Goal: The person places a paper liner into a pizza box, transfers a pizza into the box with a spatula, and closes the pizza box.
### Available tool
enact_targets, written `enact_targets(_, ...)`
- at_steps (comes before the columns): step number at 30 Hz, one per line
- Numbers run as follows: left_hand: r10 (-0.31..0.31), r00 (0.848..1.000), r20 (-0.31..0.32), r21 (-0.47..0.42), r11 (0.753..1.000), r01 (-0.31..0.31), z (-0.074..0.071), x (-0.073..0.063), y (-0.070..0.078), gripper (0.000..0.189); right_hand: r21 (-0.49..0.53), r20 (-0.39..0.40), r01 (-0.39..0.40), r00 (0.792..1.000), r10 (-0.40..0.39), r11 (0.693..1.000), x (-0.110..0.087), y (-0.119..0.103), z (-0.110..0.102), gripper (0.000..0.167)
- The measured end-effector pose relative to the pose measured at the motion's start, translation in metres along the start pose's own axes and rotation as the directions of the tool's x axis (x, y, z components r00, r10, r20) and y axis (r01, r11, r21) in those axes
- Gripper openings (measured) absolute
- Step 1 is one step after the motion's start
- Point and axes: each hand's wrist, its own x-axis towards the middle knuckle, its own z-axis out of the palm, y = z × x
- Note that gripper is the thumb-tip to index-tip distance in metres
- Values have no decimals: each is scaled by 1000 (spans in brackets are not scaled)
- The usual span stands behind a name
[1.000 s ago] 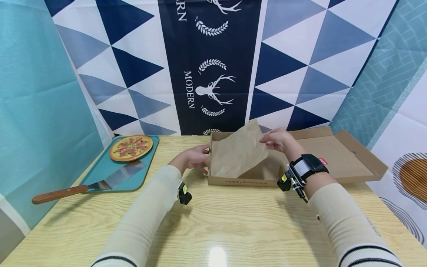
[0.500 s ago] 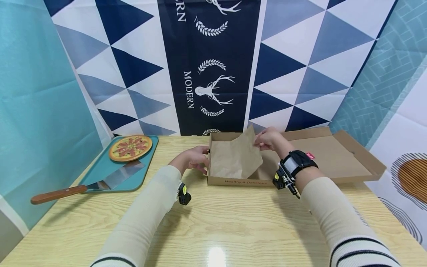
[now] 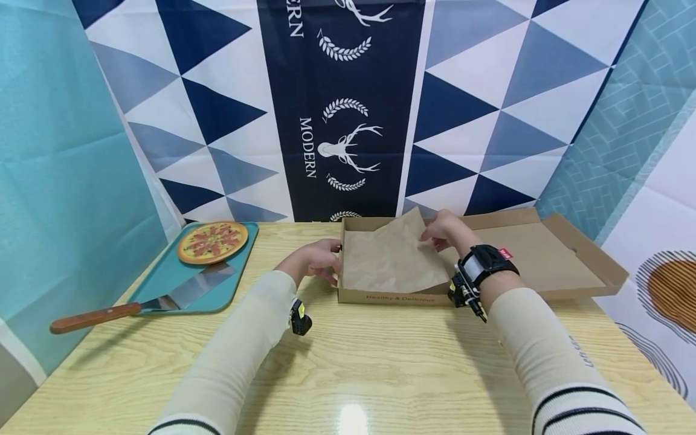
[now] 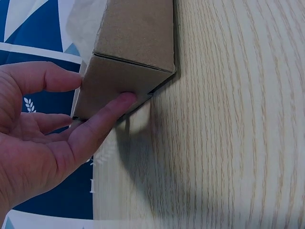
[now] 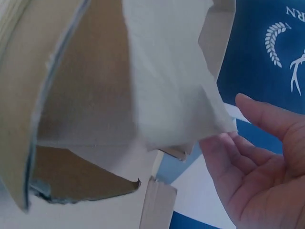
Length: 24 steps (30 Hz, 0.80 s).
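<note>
2 sets of spread fingers (image 4: 107, 112): left hand (image 3: 322, 257) touches box (image 3: 399, 298), right hand (image 3: 448, 231) touches paper (image 3: 388, 263).

Striped cream sleeves (image 3: 544, 341); black strap (image 3: 492, 258), red tag (image 3: 505, 254).

Brown rectangular paper sheet (image 3: 388, 260): a moment ago its right part was bent steeply up; now that bend has opened out and the sheet spreads wider, its front right corner reaching further right.
Sheet's rear corner: lower than at the first glance.
Right hand (image 3: 447, 229): shifted left since the first picture; it pinched the paper's edge earlier, whereas now the thumb stands apart from it.
</note>
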Motion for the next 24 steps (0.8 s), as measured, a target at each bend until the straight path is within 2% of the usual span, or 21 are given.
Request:
enact_targets(9, -1, 1000, 4, 2, 1000, 1, 2, 0, 2, 87, -53, 73, -64, 995, 68, 997, -3, -2, -3, 49)
enact_targets(17, -15, 1000, -10, 9, 1000, 16, 3, 1, 0, 88, -105, 111, -52, 992, 63, 993, -2, 2, -3, 45)
enact_targets(24, -13, 1000, -13, 8, 1000, 13, 3, 1, 1, 89, -141, 165, -32, 985, 55, 989, -2, 6, -1, 57)
